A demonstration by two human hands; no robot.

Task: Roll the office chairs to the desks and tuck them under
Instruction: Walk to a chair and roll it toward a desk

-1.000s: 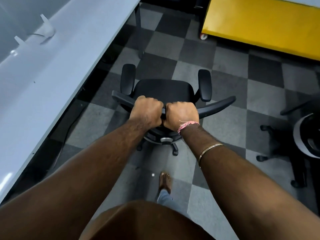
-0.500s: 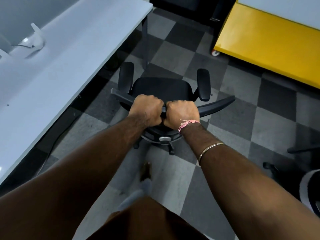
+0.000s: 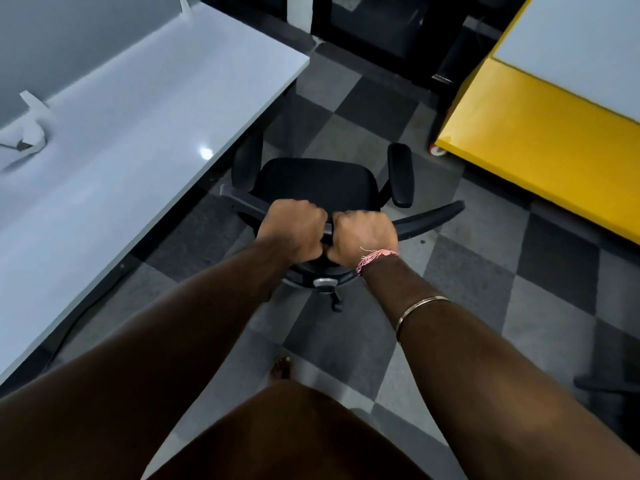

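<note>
1. The black office chair stands on the checkered grey carpet, seen from behind and above, its seat facing away from the person.
2. Its left armrest lies just at the near corner edge of the white desk; whether it touches the edge or passes under it cannot be told. The right armrest stands clear over open floor.
3. The curved top bar of the backrest runs from side to side, and both hands grasp it at the middle.
4. The left hand is a closed fist wrapped over the bar, knuckles up.
5. The right hand is curled round the bar just beside it, the two fists almost touching (a pink thread band sits at that wrist, a thin metal bangle further up the forearm).
6. Below the hands the chair's silver hub and one caster show.
7. The desk stretches along the left side, with a white bracket on its top.
8. To the right, well apart from the chair, stands a yellow panel on a small wheel.
9. One foot of the person shows on the carpet behind the chair.
</note>
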